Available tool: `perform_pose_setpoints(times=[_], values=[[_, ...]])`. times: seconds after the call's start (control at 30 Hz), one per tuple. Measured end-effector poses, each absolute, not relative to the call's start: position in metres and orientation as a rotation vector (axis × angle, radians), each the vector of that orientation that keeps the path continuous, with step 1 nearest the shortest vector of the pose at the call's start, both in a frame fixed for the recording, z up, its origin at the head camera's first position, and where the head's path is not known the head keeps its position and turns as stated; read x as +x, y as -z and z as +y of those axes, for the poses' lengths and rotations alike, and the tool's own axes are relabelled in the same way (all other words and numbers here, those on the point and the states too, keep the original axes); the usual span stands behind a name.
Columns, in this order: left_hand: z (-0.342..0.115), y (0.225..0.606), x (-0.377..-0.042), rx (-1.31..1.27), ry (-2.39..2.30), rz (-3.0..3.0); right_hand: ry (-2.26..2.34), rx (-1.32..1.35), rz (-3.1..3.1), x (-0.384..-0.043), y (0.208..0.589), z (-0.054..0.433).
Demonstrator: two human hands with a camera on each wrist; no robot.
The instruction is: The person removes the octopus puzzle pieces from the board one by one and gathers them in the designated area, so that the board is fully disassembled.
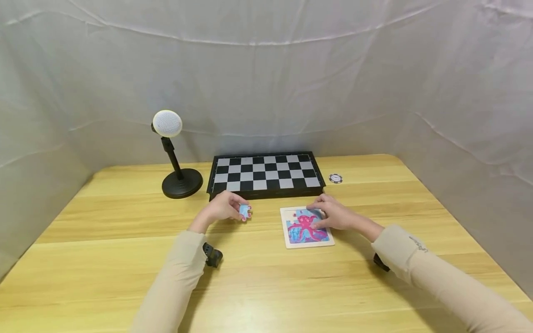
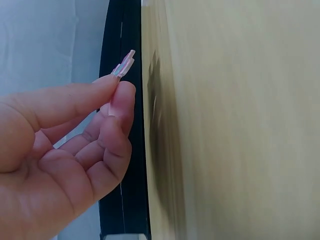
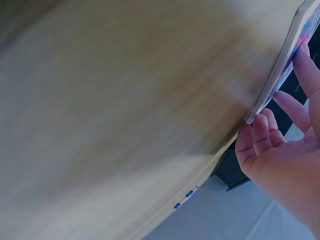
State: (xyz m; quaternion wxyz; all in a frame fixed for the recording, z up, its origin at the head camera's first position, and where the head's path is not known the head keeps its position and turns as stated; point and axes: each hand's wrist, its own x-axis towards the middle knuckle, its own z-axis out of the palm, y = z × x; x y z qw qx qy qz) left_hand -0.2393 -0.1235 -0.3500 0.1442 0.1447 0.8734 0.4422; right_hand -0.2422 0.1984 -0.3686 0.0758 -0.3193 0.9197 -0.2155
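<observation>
Between thumb and fingertips, my left hand [image 1: 222, 206] pinches a blue and pink jigsaw piece [image 1: 244, 212]. In the left wrist view the piece [image 2: 125, 66] is seen nearly edge-on, raised above the table. To the right lies a pale-rimmed puzzle tray [image 1: 310, 245] with a pink octopus picture [image 1: 306, 221] on blue; bare tray base shows at its upper left. My right hand [image 1: 335, 215] rests on the tray's right part, thumb on the picture. In the right wrist view, two digits touch its face while the other fingers [image 3: 261, 131] bend at its edge.
Behind the hands lies a black-framed checkered board [image 1: 266, 175]. A round white-headed microphone on a black stand [image 1: 182, 182] is at the back left. Beside the board's right end is a poker chip [image 1: 335, 178]. Pale cloth [image 1: 258, 83] hangs behind the wooden table [image 1: 258, 296].
</observation>
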Motion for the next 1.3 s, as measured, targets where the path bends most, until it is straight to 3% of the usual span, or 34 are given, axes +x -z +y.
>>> perform_pose_setpoints(times=[1.3], values=[[-0.145, 0.344, -0.241, 0.227, -1.043, 2.598, 0.636, -0.959, 2.763, -0.241, 0.366, 0.198]])
